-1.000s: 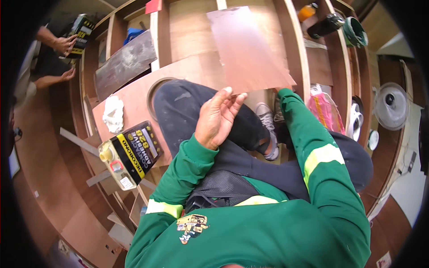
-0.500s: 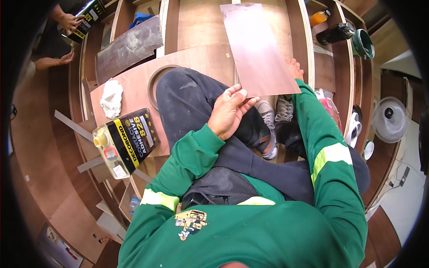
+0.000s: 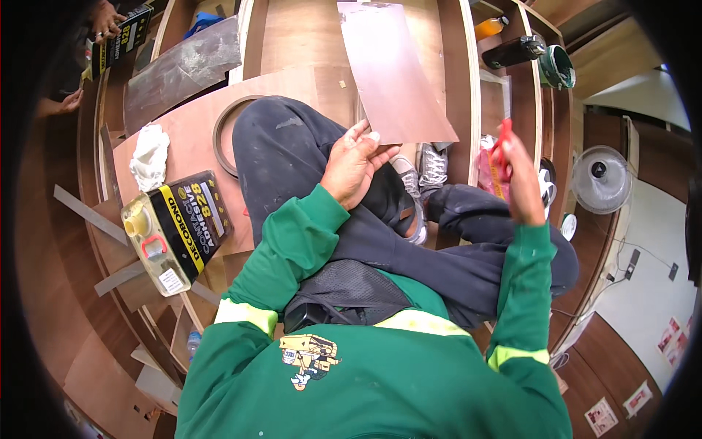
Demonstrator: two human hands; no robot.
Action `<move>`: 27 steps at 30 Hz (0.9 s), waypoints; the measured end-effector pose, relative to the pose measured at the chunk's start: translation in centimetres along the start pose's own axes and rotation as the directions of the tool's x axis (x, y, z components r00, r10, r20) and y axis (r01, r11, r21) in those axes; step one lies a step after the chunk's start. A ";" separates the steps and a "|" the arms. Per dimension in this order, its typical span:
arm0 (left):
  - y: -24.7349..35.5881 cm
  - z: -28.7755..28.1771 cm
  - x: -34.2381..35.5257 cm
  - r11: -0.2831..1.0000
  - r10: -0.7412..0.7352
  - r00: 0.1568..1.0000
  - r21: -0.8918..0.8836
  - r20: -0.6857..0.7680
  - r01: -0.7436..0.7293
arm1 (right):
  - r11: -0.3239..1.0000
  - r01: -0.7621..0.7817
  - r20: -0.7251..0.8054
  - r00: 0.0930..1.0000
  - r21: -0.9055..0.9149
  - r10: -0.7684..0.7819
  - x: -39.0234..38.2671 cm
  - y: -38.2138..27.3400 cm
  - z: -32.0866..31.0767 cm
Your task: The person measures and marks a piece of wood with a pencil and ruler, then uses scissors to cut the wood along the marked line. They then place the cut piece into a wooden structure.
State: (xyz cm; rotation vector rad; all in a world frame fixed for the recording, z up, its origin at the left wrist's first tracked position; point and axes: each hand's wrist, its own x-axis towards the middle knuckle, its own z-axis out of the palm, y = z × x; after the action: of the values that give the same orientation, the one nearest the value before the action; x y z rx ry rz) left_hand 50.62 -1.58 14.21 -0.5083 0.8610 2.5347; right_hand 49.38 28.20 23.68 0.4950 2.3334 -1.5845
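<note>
My left hand [image 3: 351,164] pinches the lower edge of a thin pinkish-brown rectangular sheet [image 3: 398,80], which extends above my bent knee and shoes across the wooden framework. To the right of the sheet, my right hand [image 3: 523,183] grips red-handled scissors [image 3: 504,150] with the blade pointing up, apart from the sheet. Beside my left leg lie a crumpled white cloth [image 3: 148,157], a brown ring [image 3: 227,139] and a rectangular metal adhesive can [image 3: 175,234] with a black-and-yellow label, all at the left of the view.
A co-worker's hand [image 3: 106,22] touches another can [image 3: 117,47] at top left. Partitioned wooden framework [image 3: 461,66] surrounds me, holding a stained board [image 3: 183,69], orange bottle [image 3: 490,28], black flask [image 3: 512,51] and green bucket [image 3: 556,66]. A translucent disc [image 3: 599,179] and cables sit at right.
My right hand has come back from behind the sheet toward the right and now holds red scissors. My left hand and the sheet have shifted slightly within the view.
</note>
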 end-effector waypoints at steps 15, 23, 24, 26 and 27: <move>-0.1 0.0 0.1 0.994 0.038 0.998 -0.100 0.053 -0.032 | 0.842 -0.420 0.548 0.815 0.338 0.188 -5.7 2.7 9.6; -0.1 1.3 -0.5 0.991 -0.011 0.999 -0.133 -0.051 0.004 | 0.614 -0.560 0.623 0.770 0.556 0.139 -6.5 3.2 12.8; -0.1 1.6 -0.7 0.992 -0.019 0.996 -0.127 -0.083 0.009 | 0.649 -0.531 0.614 0.780 0.545 0.122 -6.4 3.6 12.5; -0.2 0.8 -0.4 0.992 0.021 1.000 -0.126 -0.014 -0.023 | 0.718 -0.465 0.596 0.798 0.518 0.088 -6.4 4.0 12.1; -0.3 0.6 -0.3 0.991 0.037 0.999 -0.126 -0.016 -0.039 | 0.721 -0.421 0.545 0.835 0.551 0.071 -6.7 3.4 12.0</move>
State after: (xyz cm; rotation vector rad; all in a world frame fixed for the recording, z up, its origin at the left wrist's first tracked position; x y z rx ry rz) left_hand 50.92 -1.04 14.59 -0.5538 0.7238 2.6355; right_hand 57.32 17.32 19.21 0.4533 1.2263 -2.0624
